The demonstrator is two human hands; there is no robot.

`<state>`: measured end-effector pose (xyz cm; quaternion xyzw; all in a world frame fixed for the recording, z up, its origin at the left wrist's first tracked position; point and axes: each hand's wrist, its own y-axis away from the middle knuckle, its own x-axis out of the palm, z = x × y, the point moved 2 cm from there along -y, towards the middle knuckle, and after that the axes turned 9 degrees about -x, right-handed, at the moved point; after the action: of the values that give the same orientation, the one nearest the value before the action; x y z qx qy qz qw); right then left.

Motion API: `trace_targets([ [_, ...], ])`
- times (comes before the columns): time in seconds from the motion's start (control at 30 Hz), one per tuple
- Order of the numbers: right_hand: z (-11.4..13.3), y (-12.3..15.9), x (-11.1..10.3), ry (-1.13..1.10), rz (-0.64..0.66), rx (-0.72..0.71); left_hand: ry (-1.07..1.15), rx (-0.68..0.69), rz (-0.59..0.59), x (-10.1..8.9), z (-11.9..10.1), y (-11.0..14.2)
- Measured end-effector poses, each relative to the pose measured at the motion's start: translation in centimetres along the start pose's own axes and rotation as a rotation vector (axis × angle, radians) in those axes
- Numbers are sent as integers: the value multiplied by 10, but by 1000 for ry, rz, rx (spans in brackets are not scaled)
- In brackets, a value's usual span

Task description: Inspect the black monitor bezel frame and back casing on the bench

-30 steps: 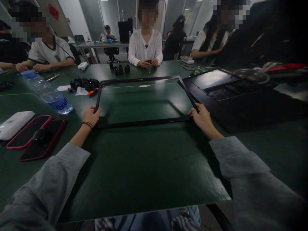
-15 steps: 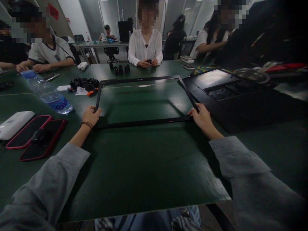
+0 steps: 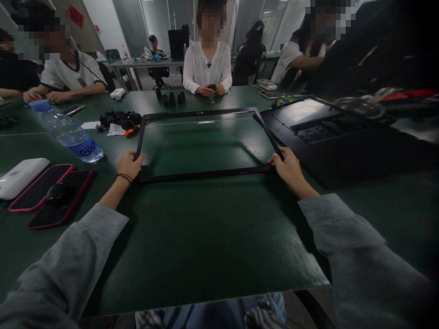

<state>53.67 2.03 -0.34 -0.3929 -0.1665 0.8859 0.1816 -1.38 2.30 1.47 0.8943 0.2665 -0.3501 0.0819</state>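
Note:
A thin black rectangular frame [image 3: 206,173] lies flat on the green table [image 3: 206,246], open in the middle. My left hand [image 3: 129,165] grips its near-left corner with the fingers closed round the left bar. My right hand [image 3: 290,170] is closed on the near-right corner, fingers over the right bar. Both arms wear grey sleeves.
A large black panel [image 3: 329,132] lies just right of the frame. On the left lie a water bottle [image 3: 70,135], two red-cased phones [image 3: 51,194] and a white box [image 3: 20,176]. Small black parts [image 3: 120,119] sit beyond the frame. Several people sit around the table's far side.

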Motion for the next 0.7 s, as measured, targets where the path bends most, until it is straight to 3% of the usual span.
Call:
trace_targets([
  [0.7,-2,1,0,3,3,-5,1,25,2,0,1,-1],
])
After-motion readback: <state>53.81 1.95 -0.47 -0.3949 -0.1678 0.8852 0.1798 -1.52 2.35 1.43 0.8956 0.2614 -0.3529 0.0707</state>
